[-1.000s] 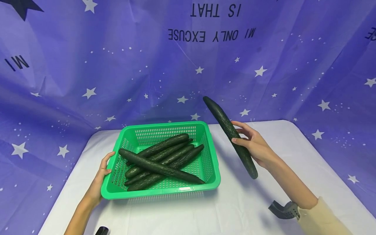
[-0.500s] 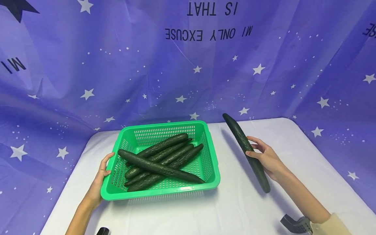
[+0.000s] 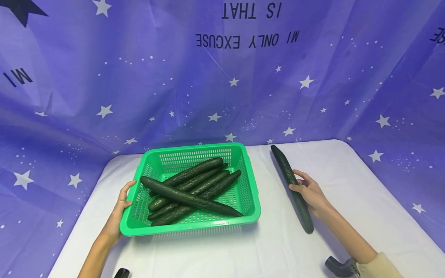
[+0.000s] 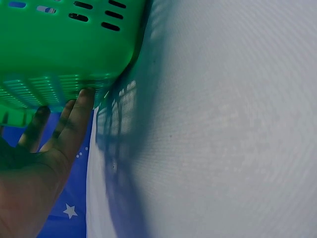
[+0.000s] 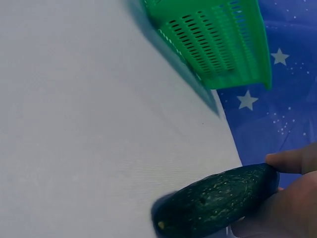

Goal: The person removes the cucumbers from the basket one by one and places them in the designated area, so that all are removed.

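A green plastic basket [image 3: 190, 227] with slotted walls holds several dark green cucumbers [image 3: 194, 185], one lying crosswise over the others. My left hand [image 3: 116, 212] grips the basket's left rim, thumb over the edge; in the left wrist view its fingers [image 4: 79, 116] press against the basket's outer wall. To the right of the basket, my right hand [image 3: 311, 195] holds a single cucumber [image 3: 286, 170] around its middle, low over the white cloth. The right wrist view shows that cucumber [image 5: 213, 203] end-on, fingers at its far side.
The table [image 3: 278, 251] is covered in white cloth. Behind and at both sides hangs a purple-blue curtain [image 3: 194, 92] with stars and printed words. A dark wrist mount [image 3: 340, 266] sits at the right sleeve, and a black object [image 3: 122, 273] shows at the bottom edge.
My right hand has moved right and down with the cucumber, from beside the basket's upper edge to low over the cloth. The left hand and basket have stayed in place.
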`<state>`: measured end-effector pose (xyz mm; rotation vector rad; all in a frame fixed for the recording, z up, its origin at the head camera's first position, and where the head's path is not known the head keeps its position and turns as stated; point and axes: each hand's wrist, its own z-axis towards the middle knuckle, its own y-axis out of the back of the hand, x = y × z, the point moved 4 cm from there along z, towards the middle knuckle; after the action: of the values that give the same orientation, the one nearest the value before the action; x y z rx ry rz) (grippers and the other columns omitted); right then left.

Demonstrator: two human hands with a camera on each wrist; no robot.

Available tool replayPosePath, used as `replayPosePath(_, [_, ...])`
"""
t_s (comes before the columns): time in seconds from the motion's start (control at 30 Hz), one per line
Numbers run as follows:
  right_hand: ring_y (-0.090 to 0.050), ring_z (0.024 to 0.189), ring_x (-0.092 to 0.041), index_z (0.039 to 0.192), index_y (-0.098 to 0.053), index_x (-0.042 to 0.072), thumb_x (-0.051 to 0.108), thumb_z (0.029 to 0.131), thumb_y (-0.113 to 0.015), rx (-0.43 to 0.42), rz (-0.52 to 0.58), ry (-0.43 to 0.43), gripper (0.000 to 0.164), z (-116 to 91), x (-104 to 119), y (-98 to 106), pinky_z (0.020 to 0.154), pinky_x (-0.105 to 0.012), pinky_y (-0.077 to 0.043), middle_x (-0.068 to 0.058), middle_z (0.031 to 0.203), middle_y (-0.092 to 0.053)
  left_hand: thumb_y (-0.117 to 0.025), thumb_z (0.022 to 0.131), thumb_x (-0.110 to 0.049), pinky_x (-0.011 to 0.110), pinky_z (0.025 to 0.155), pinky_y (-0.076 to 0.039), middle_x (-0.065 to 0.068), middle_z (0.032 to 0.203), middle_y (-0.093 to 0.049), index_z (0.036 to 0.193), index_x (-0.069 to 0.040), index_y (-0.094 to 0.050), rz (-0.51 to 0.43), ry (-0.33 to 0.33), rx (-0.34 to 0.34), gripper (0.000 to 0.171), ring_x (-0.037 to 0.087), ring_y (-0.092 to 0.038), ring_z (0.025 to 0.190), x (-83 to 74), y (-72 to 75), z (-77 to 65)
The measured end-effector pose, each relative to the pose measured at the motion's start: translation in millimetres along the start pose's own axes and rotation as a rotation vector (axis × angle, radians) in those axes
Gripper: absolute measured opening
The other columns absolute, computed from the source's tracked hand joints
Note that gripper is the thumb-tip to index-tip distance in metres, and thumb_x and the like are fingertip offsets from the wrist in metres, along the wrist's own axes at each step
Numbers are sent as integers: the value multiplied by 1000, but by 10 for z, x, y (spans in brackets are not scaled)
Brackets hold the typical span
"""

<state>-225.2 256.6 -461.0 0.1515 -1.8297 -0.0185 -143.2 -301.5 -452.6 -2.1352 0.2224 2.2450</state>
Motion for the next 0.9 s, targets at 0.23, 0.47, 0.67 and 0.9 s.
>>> replayPosePath(0.23, [-57, 99, -23, 159, -22, 11, 9, 97, -60, -16, -27, -25, 73, 47, -57, -17, 78, -36, -54, -18, 135, -38, -15, 104, -19, 35, 73, -56, 21, 139, -18, 154, -34, -14, 0, 1, 5, 52, 18, -60, 97, -4, 10, 2])
replayPosePath(0.47, [-57, 99, -24, 158, -22, 9, 9, 97, -60, -10, -51, -12, 72, 46, -76, -51, 78, -36, -54, -19, 135, -39, -16, 104, -19, 35, 73, -55, 21, 140, -17, 155, -34, -14, 15, 0, 2, 53, 18, -59, 97, -3, -2, 3])
replayPosePath(0.67, [-56, 99, -24, 158, -22, 7, 8, 98, -59, -18, -73, -15, 71, 27, -95, -82, 77, -35, -53, -20, 135, -38, -16, 104, -19, 34, 73, -55, 22, 138, -17, 154, -34, -15, 8, -7, 3, 53, 18, -59, 96, 9, -8, -3])
replayPosePath(0.9, [-57, 99, -25, 158, -23, 7, 9, 97, -60, -26, -111, -17, 71, 43, -75, -102, 77, -35, -54, -20, 134, -38, -16, 104, -19, 36, 71, -56, 24, 136, -20, 154, -35, -16, -6, -10, -2, 52, 19, -62, 93, 8, -1, 3])
